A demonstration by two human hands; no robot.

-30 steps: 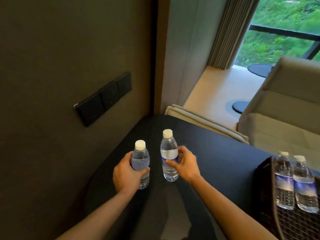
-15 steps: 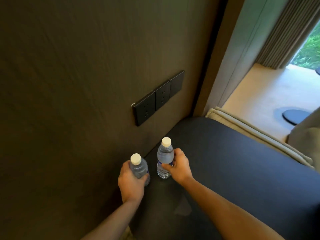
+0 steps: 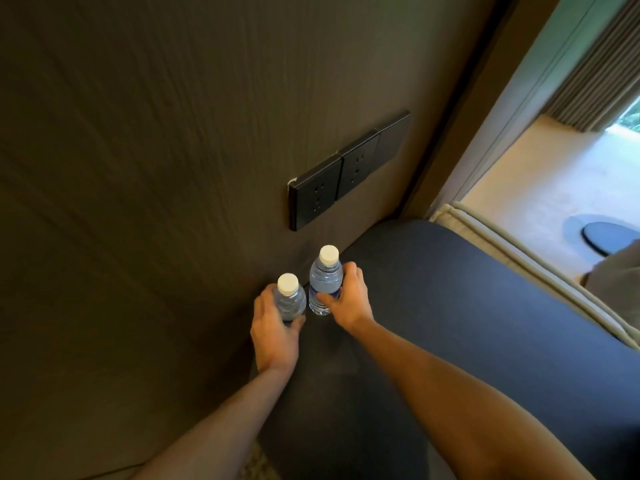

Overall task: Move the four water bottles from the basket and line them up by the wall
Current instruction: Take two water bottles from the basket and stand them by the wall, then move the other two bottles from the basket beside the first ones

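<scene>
Two clear water bottles with white caps stand close together at the foot of the dark wall (image 3: 138,168), on the dark table (image 3: 450,306). My left hand (image 3: 273,330) is wrapped around the nearer bottle (image 3: 289,299). The farther bottle (image 3: 323,282) is gripped by my right hand (image 3: 348,299) from its right side. Both bottles are upright and sit against or very near the wall. The basket and the other bottles are out of view.
A row of black wall sockets (image 3: 346,168) sits on the wall just above the bottles. Past the table's far edge lie a beige cushion edge (image 3: 519,258), a light floor, a dark round base (image 3: 609,237) and a curtain (image 3: 595,81).
Both hands have carried the two bottles leftward to the wall. My view has turned left, so the basket with two more bottles has left the frame.
</scene>
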